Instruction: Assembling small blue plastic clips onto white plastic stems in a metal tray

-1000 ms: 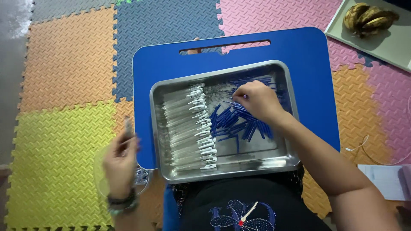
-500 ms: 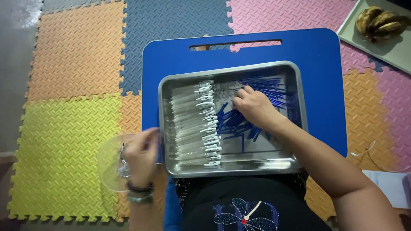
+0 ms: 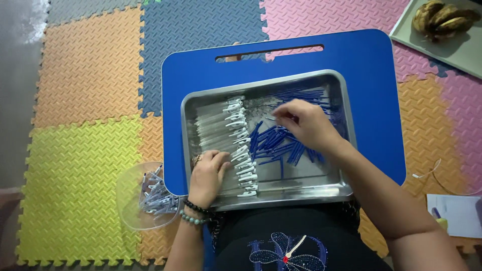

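Note:
A steel tray sits on a blue lap table. Along its left side lies a row of clear pen barrels with white clips; loose blue refills fill the middle and back. My left hand rests on the near end of the clear barrels, fingers curled on them; I cannot tell if it grips one. My right hand is over the blue refills with fingertips pinched together at the pile; what it pinches is hidden.
A clear round bowl with several assembled pens stands on the foam mat left of the table. A grey tray with bananas is at the back right. Paper and a thin cable lie at the right.
My left hand came from the bowl on the mat up into the tray onto the clear barrels. My right hand stayed among the blue refills.

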